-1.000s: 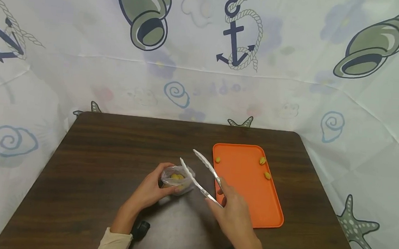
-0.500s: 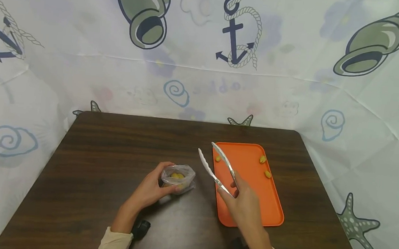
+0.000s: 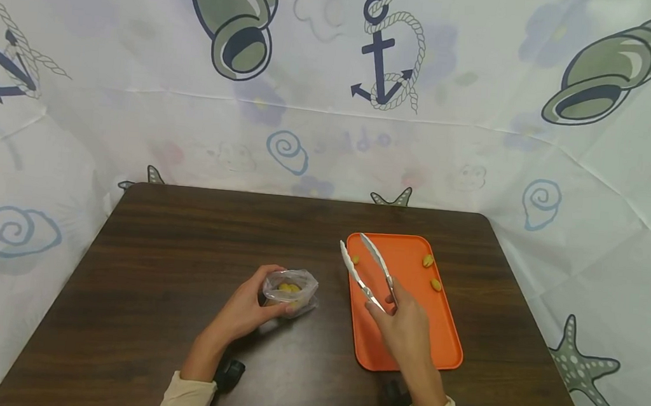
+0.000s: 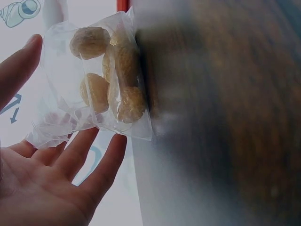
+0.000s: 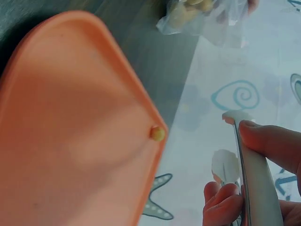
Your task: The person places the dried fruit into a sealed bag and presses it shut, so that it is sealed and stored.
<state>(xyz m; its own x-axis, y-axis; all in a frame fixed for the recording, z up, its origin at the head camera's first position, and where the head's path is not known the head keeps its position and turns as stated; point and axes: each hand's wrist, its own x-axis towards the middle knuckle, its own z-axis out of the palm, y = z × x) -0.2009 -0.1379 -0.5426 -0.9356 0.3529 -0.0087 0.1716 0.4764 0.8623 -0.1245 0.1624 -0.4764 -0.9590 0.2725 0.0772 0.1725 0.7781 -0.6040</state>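
My left hand (image 3: 243, 311) holds a clear plastic bag (image 4: 61, 70) upright by its sides, thumb on one side and fingers on the other. Several tan, wrinkled, nut-like pieces (image 4: 94, 43) lie inside it. In the head view, my right hand (image 3: 409, 331) grips metal tongs (image 3: 378, 258) above an orange tray (image 3: 371, 350). The tongs' arms are spread, with nothing between their tips. One small yellowish piece (image 5: 157, 133) lies at the tray's far left corner, close below the tips in the head view. Two more, an upper piece (image 3: 427, 261) and a lower piece (image 3: 436, 285), lie along the tray's right edge.
A dark wooden table (image 3: 172, 248) bears the tray, right of the bag. Behind and beside the table hangs a white cloth (image 3: 323, 88) printed with shells, anchors and starfish. A black device (image 3: 229, 375) is strapped at my left wrist.
My right hand has carried the spread tongs rightward from beside the bag to over the tray's left side. The left hand and the bag have stayed in place.
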